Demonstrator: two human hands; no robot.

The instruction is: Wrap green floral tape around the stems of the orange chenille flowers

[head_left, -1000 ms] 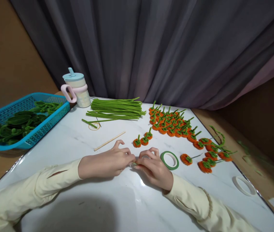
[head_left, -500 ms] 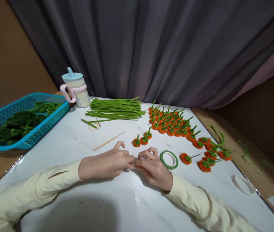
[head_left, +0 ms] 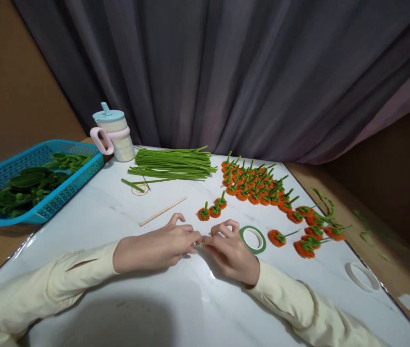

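Note:
Over the middle of the table, my left hand point(head_left: 170, 245) and my right hand point(head_left: 231, 253) meet fingertip to fingertip, both closed in a pinch. A sliver of a small green piece point(head_left: 198, 245) shows between them; the fingers hide the rest, so I cannot tell its kind. Right beside my right hand lies a roll of green tape point(head_left: 243, 236). Just beyond the hands stand a few small orange fuzzy persimmons point(head_left: 204, 215) with green tops and stems. A thin wooden stick point(head_left: 163, 212) lies past my left hand.
Green pipe cleaners point(head_left: 172, 163) lie stacked at the back. Many orange persimmons point(head_left: 255, 195) cluster at back right. A blue basket point(head_left: 71, 180) of green leaves is at left, near a lidded cup point(head_left: 122, 144). A white ring point(head_left: 362, 277) sits near the right edge.
The fingertips of my two hands have drawn slightly apart, showing a little more of the small green piece. The things on the table stay put.

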